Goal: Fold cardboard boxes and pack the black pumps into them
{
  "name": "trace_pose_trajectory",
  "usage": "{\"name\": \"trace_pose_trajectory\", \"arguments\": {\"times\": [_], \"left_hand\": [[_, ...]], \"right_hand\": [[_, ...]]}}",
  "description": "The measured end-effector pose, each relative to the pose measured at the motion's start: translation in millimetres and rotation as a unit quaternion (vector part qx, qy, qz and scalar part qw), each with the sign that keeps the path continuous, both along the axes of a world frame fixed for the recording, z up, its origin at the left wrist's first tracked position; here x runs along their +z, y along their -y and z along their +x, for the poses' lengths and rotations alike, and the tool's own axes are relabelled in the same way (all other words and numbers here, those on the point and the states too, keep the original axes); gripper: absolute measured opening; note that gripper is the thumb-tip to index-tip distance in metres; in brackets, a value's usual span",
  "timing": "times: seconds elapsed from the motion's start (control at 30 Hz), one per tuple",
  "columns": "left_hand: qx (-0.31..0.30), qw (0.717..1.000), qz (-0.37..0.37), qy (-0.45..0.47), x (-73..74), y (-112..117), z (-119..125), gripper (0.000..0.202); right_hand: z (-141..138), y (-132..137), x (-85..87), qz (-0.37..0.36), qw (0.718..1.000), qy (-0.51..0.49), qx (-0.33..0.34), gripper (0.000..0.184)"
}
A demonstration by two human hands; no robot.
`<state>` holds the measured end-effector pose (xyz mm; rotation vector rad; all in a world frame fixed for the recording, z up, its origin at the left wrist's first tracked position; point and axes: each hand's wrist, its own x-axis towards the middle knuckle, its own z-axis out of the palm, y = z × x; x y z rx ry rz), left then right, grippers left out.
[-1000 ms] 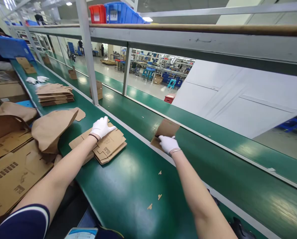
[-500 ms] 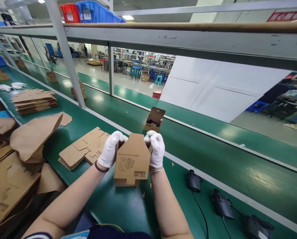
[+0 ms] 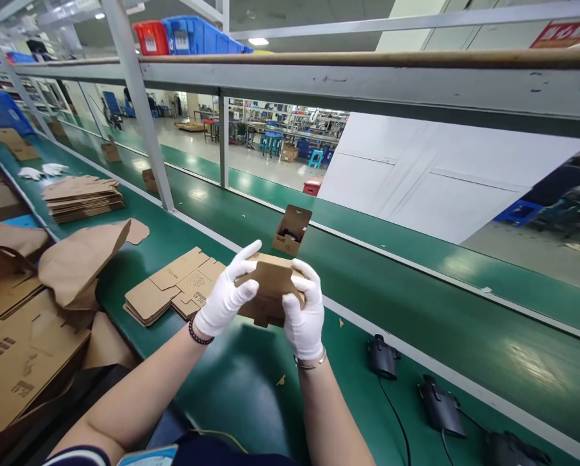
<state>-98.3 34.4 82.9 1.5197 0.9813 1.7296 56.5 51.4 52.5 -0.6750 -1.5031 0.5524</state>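
A small brown cardboard box [image 3: 270, 285], partly folded up, is tilted above the green work surface between my two white-gloved hands. At its left end is my left hand [image 3: 224, 294], thumb on the near side and fingers stretched along the upper edge. My right hand [image 3: 305, 310] grips the right end, with the thumb in front and the fingers bent over the edge. A small tab hangs from the box's lower side. Just left of my left hand lies a stack of flat printed box blanks [image 3: 173, 285].
Beyond my hands, an open box [image 3: 292, 232] with a dark item inside stands on the conveyor belt [image 3: 416, 285]. Several black cabled devices [image 3: 383, 356] lie at right. More flat cardboard [image 3: 83, 197] and brown paper [image 3: 81, 262] are at left. A shelf beam [image 3: 348, 81] crosses above.
The box has been tipped over, so its printed face and pointed flap no longer show. My left fingers have stretched out, and my right hand has turned around the box's end.
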Motion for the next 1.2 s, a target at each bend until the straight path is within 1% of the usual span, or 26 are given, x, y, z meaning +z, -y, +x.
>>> {"name": "trace_pose_trajectory", "arguments": {"times": [0.03, 0.07, 0.17, 0.23, 0.3, 0.4, 0.43, 0.5, 0.53, 0.57, 0.6, 0.63, 0.67, 0.73, 0.77, 0.8, 0.87, 0.9, 0.93, 1.0, 1.03, 1.07, 1.1, 1.13, 1.17, 1.2], "left_hand": [[-0.003, 1.0, -0.01, -0.027, -2.8, 2.1, 2.5, 0.045], [0.014, 0.999, -0.003, -0.044, -5.7, 3.7, 4.7, 0.042], [0.115, 0.987, 0.056, -0.092, -11.4, 6.1, 8.6, 0.022], [0.14, 0.979, 0.078, -0.128, -12.2, 6.7, 9.7, 0.017], [0.128, 0.978, 0.081, -0.146, -11.3, 7.8, 10.3, 0.018], [0.108, 0.983, 0.066, -0.13, -7.5, 10.7, 9.9, 0.03], [0.097, 0.985, 0.055, -0.132, -5.9, 11.5, 8.9, 0.028], [0.052, 0.984, 0.028, -0.167, -3.3, 12.3, 4.6, 0.016], [0.023, 0.981, 0.012, -0.194, -2.8, 11.9, 1.4, 0.026], [0.001, 0.976, -0.004, -0.218, -3.1, 11.0, -2.5, 0.042], [-0.002, 0.974, -0.021, -0.225, -4.3, 9.6, -6.7, 0.052], [0.015, 0.977, -0.039, -0.208, -6.3, 7.8, -11.1, 0.055], [0.045, 0.984, -0.057, -0.163, -9.2, 5.7, -15.6, 0.051], [0.092, 0.992, -0.089, -0.011, -16.0, 1.6, -23.8, 0.046], [0.095, 0.988, -0.101, 0.072, -19.5, -0.3, -27.3, 0.047], [0.085, 0.98, -0.111, 0.143, -22.9, -1.8, -30.4, 0.048], [0.046, 0.964, -0.13, 0.227, -29.0, -3.9, -35.2, 0.05], [0.029, 0.96, -0.141, 0.239, -31.6, -4.5, -37.0, 0.052], [0.016, 0.961, -0.149, 0.233, -34.0, -4.9, -38.5, 0.054], [0.019, 0.971, -0.162, 0.173, -38.1, -5.3, -40.1, 0.06], [0.05, 0.978, -0.162, 0.12, -40.0, -5.4, -40.2, 0.065], [0.102, 0.982, -0.153, 0.053, -41.9, -5.6, -39.5, 0.071], [0.162, 0.977, -0.135, -0.026, -43.9, -6.0, -38.0, 0.079], [0.212, 0.965, -0.108, -0.111, -46.2, -6.9, -35.7, 0.087], [0.234, 0.949, -0.077, -0.196, -48.9, -8.4, -32.7, 0.092], [0.222, 0.935, -0.053, -0.273, -52.2, -10.8, -29.3, 0.089]], "right_hand": [[1.0, -0.4, -0.5, 0.021, 1.0, 0.013, -0.005, 0.024], [1.9, -0.3, -0.8, 0.034, 0.999, 0.023, -0.006, 0.021], [4.2, 2.1, 0.7, 0.045, 0.998, 0.032, -0.031, 0.012], [6.3, 4.0, 3.2, 0.047, 0.997, 0.051, -0.044, 0.015], [8.9, 5.1, 6.3, 0.051, 0.995, 0.079, -0.045, 0.016], [13.2, 5.7, 10.2, 0.056, 0.993, 0.094, -0.046, 0.022], [14.7, 5.5, 10.8, 0.055, 0.993, 0.094, -0.047, 0.023], [17.1, 4.0, 10.6, 0.044, 0.994, 0.087, -0.053, 0.022], [18.0, 2.4, 9.6, 0.035, 0.995, 0.077, -0.053, 0.02], [18.5, 0.0, 8.1, 0.024, 0.997, 0.059, -0.052, 0.02], [18.5, -3.2, 6.1, 0.012, 0.998, 0.035, -0.056, 0.024], [18.1, -7.2, 3.8, -0.006, 0.998, 0.011, -0.067, 0.029], [17.4, -11.7, 1.3, -0.031, 0.996, -0.011, -0.08, 0.035], [15.6, -21.6, -3.7, -0.112, 0.989, -0.034, -0.087, 0.047], [14.8, -26.2, -5.9, -0.159, 0.985, -0.03, -0.065, 0.054], [14.3, -30.3, -7.6, -0.2, 0.979, -0.022, -0.026, 0.059], [14.9, -36.0, -9.6, -0.247, 0.968, -0.011, 0.039, 0.057], [16.2, -37.6, -10.0, -0.253, 0.966, -0.006, 0.046, 0.053], [18.1, -38.6, -10.0, -0.252, 0.967, 0.001, 0.035, 0.049], [23.5, -38.7, -10.0, -0.236, 0.971, 0.037, -0.016, 0.044], [26.3, -38.1, -10.2, -0.226, 0.971, 0.068, -0.047, 0.043], [28.9, -37.0, -10.7, -0.214, 0.968, 0.104, -0.081, 0.041], [30.7, -35.4, -11.4, -0.202, 0.962, 0.142, -0.115, 0.04], [31.6, -33.4, -12.3, -0.188, 0.955, 0.18, -0.144, 0.04], [31.5, -31.1, -13.1, -0.17, 0.949, 0.212, -0.162, 0.04], [30.6, -28.7, -13.7, -0.149, 0.945, 0.241, -0.165, 0.04]]}}
